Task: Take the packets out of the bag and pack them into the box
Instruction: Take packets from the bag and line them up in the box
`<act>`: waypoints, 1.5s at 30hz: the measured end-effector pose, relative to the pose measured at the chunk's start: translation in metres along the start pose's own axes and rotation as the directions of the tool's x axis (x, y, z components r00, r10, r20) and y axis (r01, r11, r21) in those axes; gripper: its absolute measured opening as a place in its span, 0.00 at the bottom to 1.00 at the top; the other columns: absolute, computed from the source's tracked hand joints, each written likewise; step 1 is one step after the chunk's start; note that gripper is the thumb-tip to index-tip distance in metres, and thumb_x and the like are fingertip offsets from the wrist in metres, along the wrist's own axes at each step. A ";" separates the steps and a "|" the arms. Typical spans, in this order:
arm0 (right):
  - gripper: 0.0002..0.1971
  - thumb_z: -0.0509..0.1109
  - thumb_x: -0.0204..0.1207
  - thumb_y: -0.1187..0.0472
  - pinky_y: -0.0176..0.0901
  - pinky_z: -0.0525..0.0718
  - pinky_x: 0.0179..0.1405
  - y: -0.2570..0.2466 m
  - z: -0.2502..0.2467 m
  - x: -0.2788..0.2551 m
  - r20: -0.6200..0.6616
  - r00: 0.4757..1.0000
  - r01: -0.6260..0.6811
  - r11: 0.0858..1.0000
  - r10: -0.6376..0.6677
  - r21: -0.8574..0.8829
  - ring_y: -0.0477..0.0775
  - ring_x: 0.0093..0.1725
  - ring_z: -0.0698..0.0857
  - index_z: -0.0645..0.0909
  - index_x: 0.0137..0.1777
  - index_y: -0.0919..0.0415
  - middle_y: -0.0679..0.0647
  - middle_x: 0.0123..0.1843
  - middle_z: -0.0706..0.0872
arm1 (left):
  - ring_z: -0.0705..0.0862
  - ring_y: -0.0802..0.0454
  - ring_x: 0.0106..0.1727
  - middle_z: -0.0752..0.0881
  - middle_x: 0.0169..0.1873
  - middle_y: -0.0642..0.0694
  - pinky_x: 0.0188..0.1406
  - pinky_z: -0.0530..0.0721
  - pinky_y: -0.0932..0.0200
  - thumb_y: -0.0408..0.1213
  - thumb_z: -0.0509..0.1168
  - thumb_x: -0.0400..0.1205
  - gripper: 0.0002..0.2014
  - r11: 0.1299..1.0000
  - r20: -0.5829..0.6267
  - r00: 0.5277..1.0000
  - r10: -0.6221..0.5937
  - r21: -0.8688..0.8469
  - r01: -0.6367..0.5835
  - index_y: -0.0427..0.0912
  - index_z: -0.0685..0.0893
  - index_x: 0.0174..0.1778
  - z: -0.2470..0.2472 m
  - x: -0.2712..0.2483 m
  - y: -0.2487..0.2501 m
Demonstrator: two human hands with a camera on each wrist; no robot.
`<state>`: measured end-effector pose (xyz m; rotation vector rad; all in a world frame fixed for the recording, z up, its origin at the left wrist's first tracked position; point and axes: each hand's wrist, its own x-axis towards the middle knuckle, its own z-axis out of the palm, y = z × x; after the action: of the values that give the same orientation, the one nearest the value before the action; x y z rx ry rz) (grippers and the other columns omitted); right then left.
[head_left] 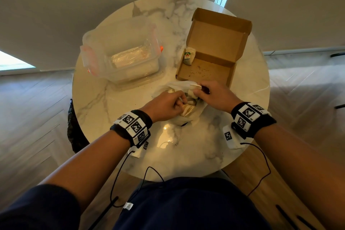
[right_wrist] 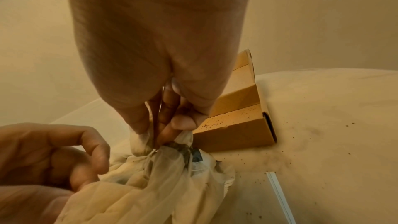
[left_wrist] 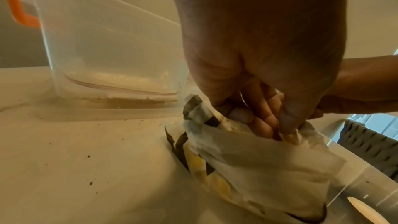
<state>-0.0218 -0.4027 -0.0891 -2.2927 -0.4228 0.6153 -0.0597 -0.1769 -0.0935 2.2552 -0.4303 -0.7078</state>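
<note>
A thin white plastic bag lies on the marble table just in front of the open cardboard box. Pale packets show through its film. My left hand grips the bag's near rim, fingers curled into the film. My right hand pinches the far rim beside the box's front wall. The box's floor holds only dark crumbs. One small white packet with a green and red label leans on the box's left outer side.
A clear plastic tub with orange latches stands at the table's back left, something white inside. Dark crumbs are scattered on the round table. Cables hang from both wristbands over the near edge.
</note>
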 end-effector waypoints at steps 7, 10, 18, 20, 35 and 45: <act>0.05 0.67 0.85 0.55 0.38 0.70 0.36 -0.002 -0.001 0.002 0.009 0.999 0.037 0.999 -0.038 0.014 0.42 0.37 0.78 0.79 0.47 0.46 0.41 0.37 0.80 | 0.82 0.57 0.44 0.86 0.46 0.52 0.45 0.81 0.60 0.44 0.67 0.82 0.08 0.980 -0.107 0.980 0.168 0.129 -0.154 0.49 0.87 0.55 -0.021 0.003 0.017; 0.05 0.68 0.85 0.54 0.44 0.76 0.37 -0.005 -0.003 0.004 0.015 0.998 0.056 0.998 -0.055 -0.011 0.48 0.39 0.81 0.83 0.53 0.53 0.47 0.39 0.83 | 0.83 0.58 0.47 0.86 0.50 0.52 0.47 0.80 0.66 0.39 0.68 0.83 0.09 0.963 -0.110 0.963 0.246 0.138 -0.230 0.48 0.88 0.58 -0.036 0.008 0.020; 0.05 0.68 0.84 0.60 0.42 0.79 0.42 -0.011 -0.012 0.007 0.061 0.993 0.098 0.995 -0.096 -0.031 0.47 0.43 0.83 0.86 0.52 0.51 0.46 0.42 0.86 | 0.83 0.62 0.47 0.86 0.53 0.52 0.47 0.83 0.68 0.40 0.70 0.83 0.13 0.958 -0.185 0.950 0.253 0.185 -0.219 0.46 0.85 0.63 -0.047 0.021 0.023; 0.05 0.70 0.83 0.59 0.44 0.80 0.41 -0.011 -0.015 0.009 0.081 0.992 0.099 0.993 -0.094 -0.059 0.48 0.42 0.83 0.87 0.51 0.54 0.49 0.42 0.87 | 0.82 0.68 0.46 0.86 0.54 0.56 0.46 0.80 0.74 0.40 0.70 0.83 0.14 0.961 -0.181 0.952 0.246 0.177 -0.215 0.47 0.84 0.64 -0.048 0.024 0.023; 0.08 0.70 0.83 0.54 0.55 0.84 0.42 -0.019 -0.028 0.018 -0.060 0.992 0.111 0.994 -0.112 -0.015 0.52 0.41 0.85 0.89 0.55 0.53 0.52 0.42 0.89 | 0.86 0.60 0.42 0.88 0.43 0.50 0.43 0.82 0.69 0.36 0.71 0.80 0.11 0.971 -0.231 0.943 0.238 0.066 -0.229 0.42 0.86 0.58 -0.062 0.049 0.027; 0.12 0.67 0.85 0.49 0.22 0.69 0.33 -0.011 -0.073 0.033 -0.217 0.976 -0.004 1.000 0.004 0.001 0.34 0.33 0.78 0.88 0.51 0.55 0.45 0.34 0.83 | 0.82 0.53 0.54 0.82 0.54 0.52 0.54 0.83 0.52 0.54 0.68 0.79 0.18 0.984 -0.023 1.000 0.014 0.176 -0.010 0.50 0.83 0.61 -0.044 0.072 0.000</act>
<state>0.0439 -0.4207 -0.0453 -2.3299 -0.3125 0.3610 0.0233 -0.1883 -0.0936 2.4215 -0.5114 -0.6583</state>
